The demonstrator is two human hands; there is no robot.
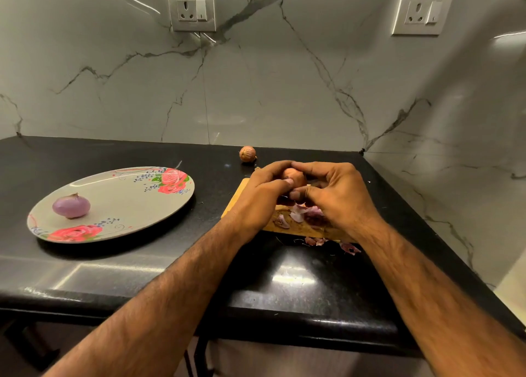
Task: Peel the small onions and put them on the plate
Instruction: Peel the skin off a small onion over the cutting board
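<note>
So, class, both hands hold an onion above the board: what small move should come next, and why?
Probably pull a strip of skin off the onion. It looks brown and unpeeled, unlike the purple onion on the plate, and the left hand and right hand both grip it over the board, where peels lie.

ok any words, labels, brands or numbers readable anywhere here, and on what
No text can be read in this view.
The plate: only painted roses and swirls, no words.
The left wall socket and right wall socket: any markings are too small to read.
</note>
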